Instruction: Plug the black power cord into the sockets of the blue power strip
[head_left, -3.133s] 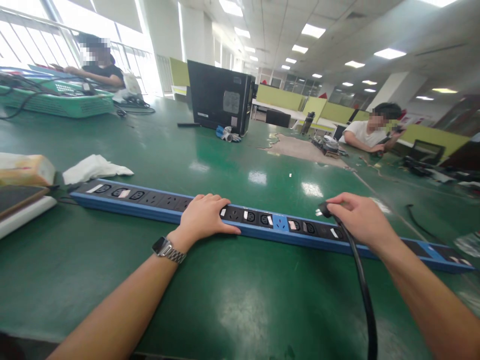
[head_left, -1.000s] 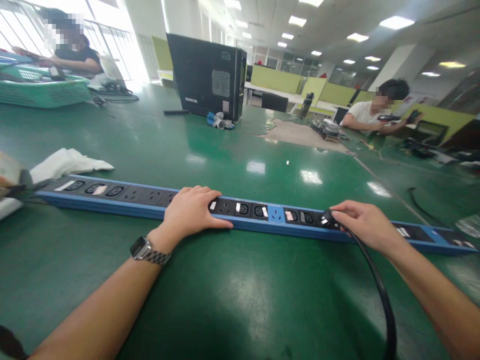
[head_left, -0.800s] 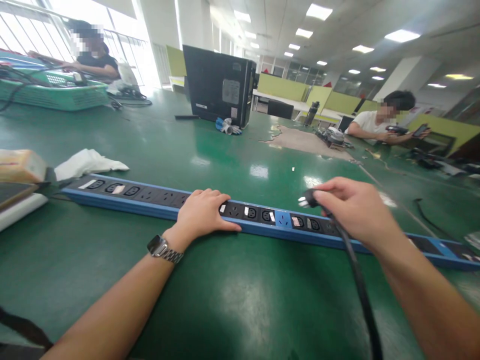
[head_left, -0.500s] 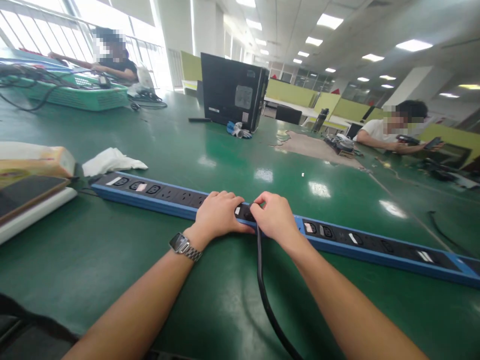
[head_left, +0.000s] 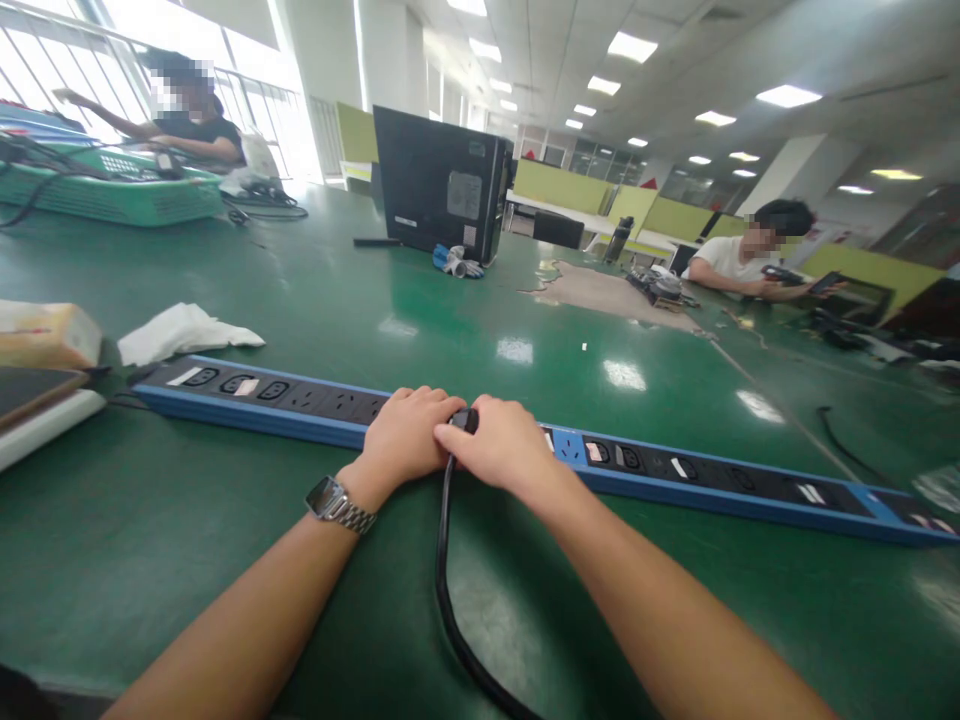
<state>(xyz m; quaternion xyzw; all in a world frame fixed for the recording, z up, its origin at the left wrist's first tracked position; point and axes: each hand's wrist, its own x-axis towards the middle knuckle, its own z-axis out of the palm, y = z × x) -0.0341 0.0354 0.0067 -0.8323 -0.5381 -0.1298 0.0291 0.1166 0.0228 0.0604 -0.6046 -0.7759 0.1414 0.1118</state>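
Note:
A long blue and black power strip (head_left: pixel 570 447) lies across the green table, its row of sockets facing up. My left hand (head_left: pixel 409 430) is wrapped over the middle of the strip, with a watch (head_left: pixel 339 503) on that wrist. My right hand (head_left: pixel 502 440) grips a black plug (head_left: pixel 466 420) right beside it, over the strip. From the plug a thick black cable (head_left: pixel 445 590) runs down toward me and curves off to the lower right. My fingers hide the plug's underside, so how deep it sits in a socket cannot be seen.
A black computer case (head_left: pixel 435 180) stands behind, with gloves (head_left: pixel 457 262) at its foot. On the left are white tissue (head_left: pixel 187 332), a tissue pack (head_left: pixel 49 333) and a green basket (head_left: pixel 165 200) of cables. Two people sit at the table's far sides.
My right hand has moved left along the strip with the plug, closer to my left hand. The cable has shifted left too. The whole view has turned slightly right.

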